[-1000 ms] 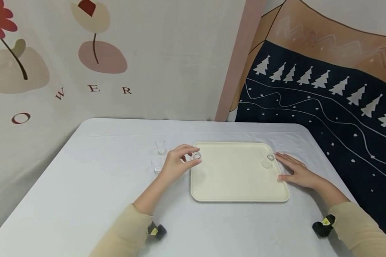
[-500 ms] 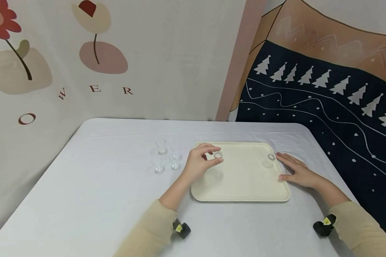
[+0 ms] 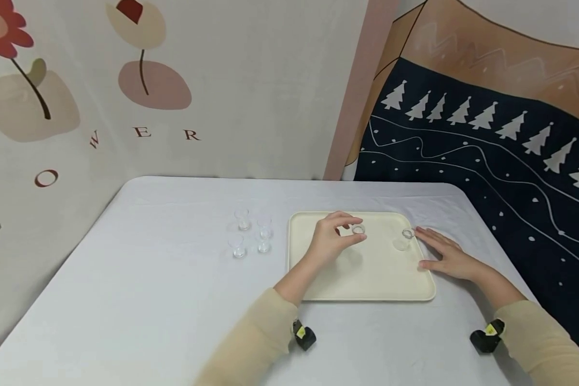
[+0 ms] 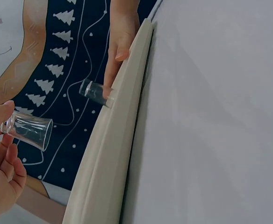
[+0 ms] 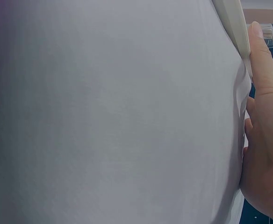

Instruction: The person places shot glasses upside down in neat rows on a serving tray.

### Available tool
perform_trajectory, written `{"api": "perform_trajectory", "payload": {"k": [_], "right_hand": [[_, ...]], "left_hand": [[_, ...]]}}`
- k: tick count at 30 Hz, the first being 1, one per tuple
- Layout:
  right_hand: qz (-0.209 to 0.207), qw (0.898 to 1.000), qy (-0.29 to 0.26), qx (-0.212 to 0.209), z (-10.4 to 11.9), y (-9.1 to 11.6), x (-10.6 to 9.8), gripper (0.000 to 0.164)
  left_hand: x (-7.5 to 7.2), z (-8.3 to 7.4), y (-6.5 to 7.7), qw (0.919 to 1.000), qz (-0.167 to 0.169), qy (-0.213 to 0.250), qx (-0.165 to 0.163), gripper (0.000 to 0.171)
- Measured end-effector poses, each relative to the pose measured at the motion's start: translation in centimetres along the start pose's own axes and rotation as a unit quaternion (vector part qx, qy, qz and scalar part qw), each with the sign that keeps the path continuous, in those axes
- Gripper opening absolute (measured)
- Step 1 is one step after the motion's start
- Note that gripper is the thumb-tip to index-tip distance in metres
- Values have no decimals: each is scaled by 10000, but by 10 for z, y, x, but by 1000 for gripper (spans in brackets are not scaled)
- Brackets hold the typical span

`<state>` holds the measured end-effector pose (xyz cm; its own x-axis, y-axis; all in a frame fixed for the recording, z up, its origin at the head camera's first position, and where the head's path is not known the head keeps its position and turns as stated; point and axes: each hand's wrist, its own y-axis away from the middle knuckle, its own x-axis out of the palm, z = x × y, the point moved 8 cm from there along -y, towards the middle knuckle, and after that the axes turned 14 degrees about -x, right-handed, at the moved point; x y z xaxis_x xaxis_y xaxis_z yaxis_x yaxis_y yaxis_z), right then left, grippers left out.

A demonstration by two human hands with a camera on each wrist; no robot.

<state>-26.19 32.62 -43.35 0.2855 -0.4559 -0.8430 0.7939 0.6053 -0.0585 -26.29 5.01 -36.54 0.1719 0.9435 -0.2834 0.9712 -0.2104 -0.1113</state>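
Note:
Pinched between the thumb and fingers of my left hand (image 3: 329,240) is a small clear shot glass (image 4: 31,129), its mouth facing down. The hand carries it above the cream tray (image 3: 357,273). Another shot glass (image 4: 97,92) stands mouth-down near the tray's right end, also visible as a glass (image 5: 272,35) in the right wrist view. My right hand (image 3: 451,259) rests at the tray's right rim, fingers extended and thumb on the edge, close beside that standing glass.
Several clear shot glasses (image 3: 264,245) stand mouth-up on the white-covered table (image 3: 173,300), left of the tray. Printed cloth hangings (image 3: 251,107) border the table's back and right side.
My left hand has moved right with the shot glass, from the tray's left edge to over its middle, uncovering the glasses at left. The right hand stays at the rim.

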Motion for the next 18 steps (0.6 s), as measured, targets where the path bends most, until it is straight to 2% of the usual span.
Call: {"api": "perform_trajectory", "payload": {"k": [7,14,18], "right_hand": [[15,9999,69,-86,1,0,1,85],[4,9999,77,-138,1,-1,1,84],[48,10000,35,-72,1,0,1,84]], "left_hand": [[21,1,-10,9999,-30,159,8,30],[40,7,-19,9994,-33,280,-202,29],[52,10,-23,9994,-27,279,-217,29]]}}
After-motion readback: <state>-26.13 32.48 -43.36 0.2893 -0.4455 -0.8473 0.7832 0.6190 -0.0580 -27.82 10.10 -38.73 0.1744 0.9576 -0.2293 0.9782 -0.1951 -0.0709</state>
